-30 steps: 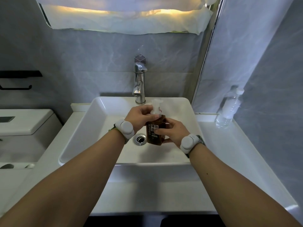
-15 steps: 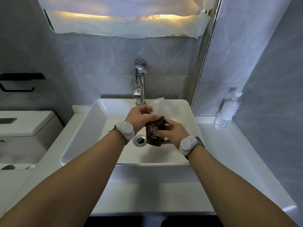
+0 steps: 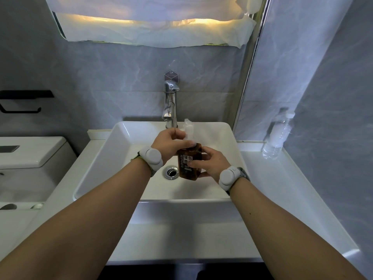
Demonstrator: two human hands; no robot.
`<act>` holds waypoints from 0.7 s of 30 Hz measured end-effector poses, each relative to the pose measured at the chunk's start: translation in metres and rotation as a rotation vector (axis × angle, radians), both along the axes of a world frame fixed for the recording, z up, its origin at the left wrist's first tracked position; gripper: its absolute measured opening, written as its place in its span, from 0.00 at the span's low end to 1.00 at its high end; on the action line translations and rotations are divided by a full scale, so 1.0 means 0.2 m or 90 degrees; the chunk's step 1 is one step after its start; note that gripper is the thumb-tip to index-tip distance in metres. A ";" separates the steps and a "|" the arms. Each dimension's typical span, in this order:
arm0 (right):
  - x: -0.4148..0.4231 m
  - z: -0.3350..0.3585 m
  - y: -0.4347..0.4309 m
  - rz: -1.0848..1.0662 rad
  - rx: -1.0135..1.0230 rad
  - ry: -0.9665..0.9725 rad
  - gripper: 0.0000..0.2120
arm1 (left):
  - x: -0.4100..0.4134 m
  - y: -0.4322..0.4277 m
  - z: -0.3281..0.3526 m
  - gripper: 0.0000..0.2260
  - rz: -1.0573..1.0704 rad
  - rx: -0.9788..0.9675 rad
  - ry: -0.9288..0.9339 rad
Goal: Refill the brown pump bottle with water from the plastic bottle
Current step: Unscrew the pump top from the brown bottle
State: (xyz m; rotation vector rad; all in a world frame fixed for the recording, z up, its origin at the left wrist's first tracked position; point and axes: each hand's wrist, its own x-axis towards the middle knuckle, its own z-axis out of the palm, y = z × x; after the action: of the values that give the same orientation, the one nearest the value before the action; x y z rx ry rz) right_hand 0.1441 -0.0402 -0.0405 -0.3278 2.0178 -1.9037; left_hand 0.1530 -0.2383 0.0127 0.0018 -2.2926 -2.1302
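Observation:
The brown pump bottle point(image 3: 189, 168) is held upright over the white sink basin point(image 3: 113, 150), just right of the drain point(image 3: 171, 172). My right hand point(image 3: 210, 163) grips its body from the right. Fingers of my left hand point(image 3: 168, 145) are closed around the base of the clear pump head point(image 3: 188, 129) at the bottle's neck. The pump nozzle points away toward the faucet. The clear plastic water bottle point(image 3: 279, 135) stands capped on the counter in the far right corner, untouched.
A chrome faucet point(image 3: 170, 102) rises behind the basin. The white counter point(image 3: 282, 188) runs along both sides. A toilet tank point(image 3: 30, 152) sits at the left, below a black paper holder point(image 3: 22, 103). Grey walls close in at the right.
The pump head has turned in my left hand; its nozzle now points away. The bottle sits slightly higher in the frame. My right hand keeps the same hold.

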 end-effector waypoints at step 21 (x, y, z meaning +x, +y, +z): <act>0.00 0.00 0.01 -0.008 -0.008 -0.008 0.23 | -0.01 -0.01 -0.04 0.15 -0.007 0.036 -0.007</act>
State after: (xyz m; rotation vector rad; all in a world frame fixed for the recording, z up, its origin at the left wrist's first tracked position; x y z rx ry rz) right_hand 0.1440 -0.0391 -0.0402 -0.3055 2.0055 -1.9224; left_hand 0.1517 -0.2409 0.0056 0.0009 -2.2419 -2.2056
